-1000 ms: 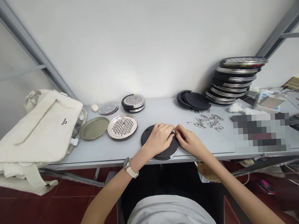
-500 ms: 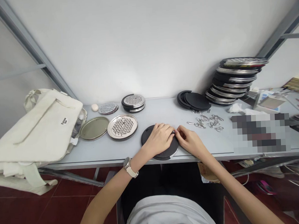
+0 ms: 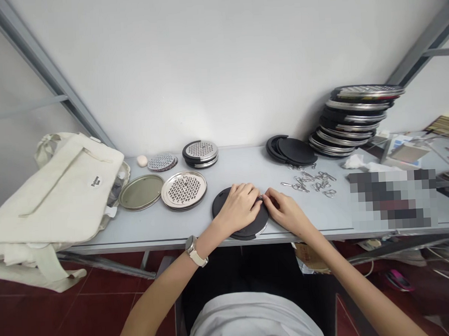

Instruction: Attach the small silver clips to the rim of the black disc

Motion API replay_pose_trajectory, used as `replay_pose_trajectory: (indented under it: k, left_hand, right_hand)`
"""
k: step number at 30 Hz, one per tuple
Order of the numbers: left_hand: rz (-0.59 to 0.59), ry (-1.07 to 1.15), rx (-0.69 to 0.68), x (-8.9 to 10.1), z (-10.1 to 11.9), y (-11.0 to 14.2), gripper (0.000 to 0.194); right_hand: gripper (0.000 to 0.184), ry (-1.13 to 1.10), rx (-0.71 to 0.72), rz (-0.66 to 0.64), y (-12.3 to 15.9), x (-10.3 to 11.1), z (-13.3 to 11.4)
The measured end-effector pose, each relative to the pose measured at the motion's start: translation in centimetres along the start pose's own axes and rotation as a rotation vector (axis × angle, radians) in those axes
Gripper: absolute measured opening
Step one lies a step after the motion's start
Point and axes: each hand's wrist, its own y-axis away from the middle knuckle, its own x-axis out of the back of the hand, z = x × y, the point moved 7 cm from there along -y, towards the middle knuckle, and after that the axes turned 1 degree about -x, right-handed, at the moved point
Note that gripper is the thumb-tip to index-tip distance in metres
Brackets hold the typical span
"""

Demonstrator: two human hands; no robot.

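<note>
A black round disc (image 3: 219, 204) with a strip of silver rim lies flat at the table's front edge. My left hand (image 3: 239, 205) is laid over it, fingers bent together and pressing it down, the thumb near its right side. At that right edge, my right hand (image 3: 283, 210) pinches a small silver metal clip (image 3: 260, 198) between thumb and forefinger. The clip is mostly hidden by the fingertips. Several loose metal clips (image 3: 311, 180) are scattered to the right of my hands.
Left of the disc are a perforated grater plate (image 3: 184, 190) and an olive-coloured round plate (image 3: 142, 191). Behind stand assembled round graters (image 3: 201, 154) and black discs (image 3: 296, 150). A tall leaning stack (image 3: 352, 121) rises at back right. A cream bag (image 3: 60, 191) overhangs the left end.
My right fingers shift slightly against the disc's edge, covering more of the clip. My left hand and the disc stay in place.
</note>
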Motion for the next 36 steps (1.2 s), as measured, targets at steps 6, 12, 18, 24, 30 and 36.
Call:
replay_pose_trajectory:
  k: [6,12,18,24,30,36]
  left_hand:
    - [0.040,-0.008,0.062,0.21,-0.29,0.00,0.011]
    - [0.070,0.006,0.118,0.23,-0.65,-0.01,0.012]
    - [0.041,0.037,0.072,0.15,-0.39,-0.01,0.009]
    - [0.010,0.036,0.018,0.15,-0.08,-0.06,0.008]
    - [-0.010,0.077,0.019,0.11,-0.01,-0.05,0.012]
    - [-0.023,0.095,-0.002,-0.09,-0.04,-0.01,0.013]
  right_hand:
    - [0.021,-0.021,0.004,-0.001,0.00,0.05,-0.13]
    - [0.021,0.005,0.002,-0.007,0.01,0.03,-0.16]
    - [0.023,-0.009,0.017,-0.030,-0.12,0.06,-0.26]
    - [0.025,-0.018,0.005,-0.047,-0.17,0.07,-0.09]
    - [0.025,-0.025,0.005,-0.039,-0.23,0.21,-0.19]
    - [0.026,-0.030,0.010,-0.031,-0.14,0.21,-0.09]
